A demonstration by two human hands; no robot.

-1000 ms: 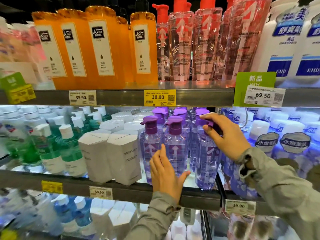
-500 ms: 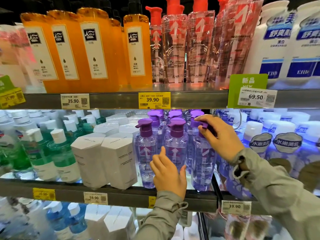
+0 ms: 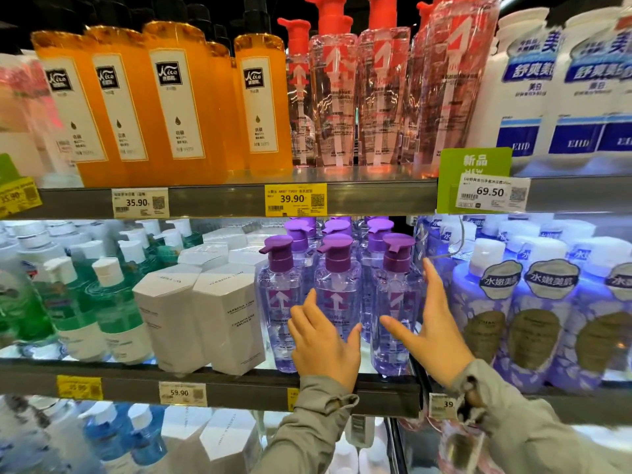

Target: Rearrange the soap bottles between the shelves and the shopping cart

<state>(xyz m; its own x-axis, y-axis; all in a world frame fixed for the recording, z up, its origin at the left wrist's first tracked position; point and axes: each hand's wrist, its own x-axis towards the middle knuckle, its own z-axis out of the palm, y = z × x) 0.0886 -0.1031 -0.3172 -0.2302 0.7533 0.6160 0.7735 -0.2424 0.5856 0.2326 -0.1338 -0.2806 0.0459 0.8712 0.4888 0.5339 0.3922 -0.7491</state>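
Several clear purple soap bottles with purple pump tops stand in rows on the middle shelf (image 3: 239,383). My left hand (image 3: 325,343) rests flat against the lower front of the middle front purple bottle (image 3: 337,285), fingers pointing up. My right hand (image 3: 432,323) is spread with straight fingers along the right side of the right front purple bottle (image 3: 395,289), its thumb reaching across the bottle's front. A third front purple bottle (image 3: 278,302) stands untouched to the left. No shopping cart shows.
White hexagonal boxes (image 3: 225,313) stand left of the purple bottles, with green bottles (image 3: 71,302) further left. Large lilac refill bottles (image 3: 533,319) fill the right. Orange bottles (image 3: 178,107) and red-pump bottles (image 3: 338,97) line the upper shelf.
My right hand has come off the right bottle's pump top and dropped to the side of its body, fingers now straight. My left hand stays low at the middle bottle.
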